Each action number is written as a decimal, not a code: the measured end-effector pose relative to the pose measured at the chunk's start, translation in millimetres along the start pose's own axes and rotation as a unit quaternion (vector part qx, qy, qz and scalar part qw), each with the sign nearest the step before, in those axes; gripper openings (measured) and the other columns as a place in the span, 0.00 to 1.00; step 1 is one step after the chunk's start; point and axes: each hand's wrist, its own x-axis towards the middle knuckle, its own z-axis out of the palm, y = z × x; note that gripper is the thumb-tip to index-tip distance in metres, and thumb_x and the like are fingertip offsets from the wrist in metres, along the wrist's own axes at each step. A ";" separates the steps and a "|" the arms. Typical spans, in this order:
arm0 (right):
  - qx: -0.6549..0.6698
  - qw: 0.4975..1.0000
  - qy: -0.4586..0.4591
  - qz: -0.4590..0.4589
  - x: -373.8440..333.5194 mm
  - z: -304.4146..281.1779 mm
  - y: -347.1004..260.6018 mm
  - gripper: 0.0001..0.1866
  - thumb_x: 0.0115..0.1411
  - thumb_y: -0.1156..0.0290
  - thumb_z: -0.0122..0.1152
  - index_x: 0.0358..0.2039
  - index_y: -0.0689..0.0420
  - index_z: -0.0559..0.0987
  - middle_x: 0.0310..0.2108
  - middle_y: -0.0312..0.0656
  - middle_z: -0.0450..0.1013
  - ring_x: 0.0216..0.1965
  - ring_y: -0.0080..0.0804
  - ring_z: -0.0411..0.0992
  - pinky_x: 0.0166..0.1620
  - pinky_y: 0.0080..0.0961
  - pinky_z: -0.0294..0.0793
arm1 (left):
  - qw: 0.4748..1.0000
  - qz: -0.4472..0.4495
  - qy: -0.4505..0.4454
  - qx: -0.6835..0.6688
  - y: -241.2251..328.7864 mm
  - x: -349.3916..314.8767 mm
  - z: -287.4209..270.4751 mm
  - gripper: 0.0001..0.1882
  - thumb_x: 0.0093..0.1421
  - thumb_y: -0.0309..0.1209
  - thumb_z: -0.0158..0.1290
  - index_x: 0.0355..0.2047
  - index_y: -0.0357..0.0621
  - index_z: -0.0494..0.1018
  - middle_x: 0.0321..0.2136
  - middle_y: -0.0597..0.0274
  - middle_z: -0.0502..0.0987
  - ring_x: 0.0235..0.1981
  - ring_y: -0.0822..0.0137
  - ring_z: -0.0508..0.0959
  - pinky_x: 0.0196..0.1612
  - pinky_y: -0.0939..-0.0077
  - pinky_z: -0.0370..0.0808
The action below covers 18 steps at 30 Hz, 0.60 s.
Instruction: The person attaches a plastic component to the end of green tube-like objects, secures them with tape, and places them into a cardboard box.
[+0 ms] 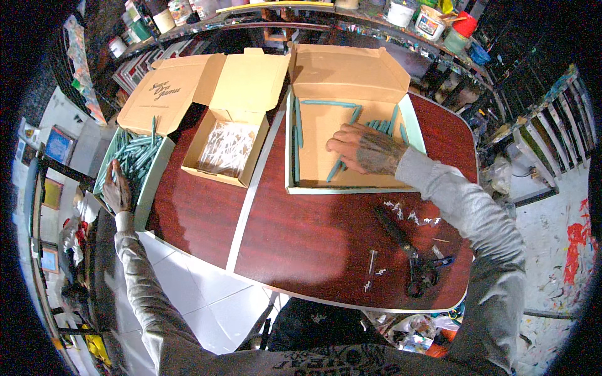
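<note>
My left hand lies with fingers stretched over the near end of a narrow pale-green box. Inside it is a loose heap of slim teal sticks, pen-like in shape. At the right, my right hand reaches into a wide shallow cardboard box, its fingers bent together at a teal stick. Part of that stick is hidden beneath the hand. More teal sticks lie along this box's left and far sides, and a group of them sits just beyond the hand.
Between these boxes stands an open box of small clear-and-white pieces. Black scissors and white scraps lie on the dark red table. Raised lids stand behind. Paint tubs line a shelf; a slatted chair is at right.
</note>
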 end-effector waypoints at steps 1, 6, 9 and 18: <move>0.004 1.000 -0.005 0.008 -1.9 -1.3 -1.4 0.13 0.47 0.73 0.63 0.34 0.55 0.74 0.34 0.41 0.67 0.41 0.42 0.69 0.46 0.36 0.71 | 1.000 0.018 0.021 -0.004 3.0 -1.7 -2.4 0.36 0.66 0.61 0.41 0.54 0.41 0.75 0.40 0.41 0.80 0.42 0.43 0.79 0.45 0.57 0.72; -0.005 1.000 -0.027 -0.005 0.6 -8.1 -7.8 0.12 0.49 0.72 0.64 0.35 0.55 0.74 0.36 0.41 0.69 0.43 0.41 0.70 0.45 0.39 0.72 | 0.989 0.100 0.108 -0.036 47.8 -26.5 -21.6 0.25 0.68 0.47 0.48 0.55 0.41 0.74 0.52 0.47 0.77 0.54 0.51 0.75 0.58 0.64 0.67; -0.010 0.999 0.048 -0.005 -3.0 3.0 -9.5 0.10 0.51 0.74 0.63 0.34 0.57 0.74 0.35 0.41 0.71 0.40 0.40 0.73 0.42 0.37 0.74 | 0.967 0.181 0.166 -0.062 103.1 -61.7 -35.1 0.20 0.67 0.37 0.52 0.55 0.39 0.74 0.52 0.51 0.77 0.54 0.55 0.75 0.59 0.64 0.66; 0.582 0.728 0.251 0.260 13.0 -55.3 -70.8 0.13 0.60 0.67 0.65 0.42 0.59 0.75 0.35 0.37 0.77 0.32 0.28 0.76 0.38 0.25 0.79 | 0.810 0.130 -0.255 -0.512 295.3 -198.6 -70.3 0.24 0.69 0.38 0.50 0.59 0.34 0.69 0.49 0.50 0.79 0.51 0.64 0.77 0.55 0.70 0.71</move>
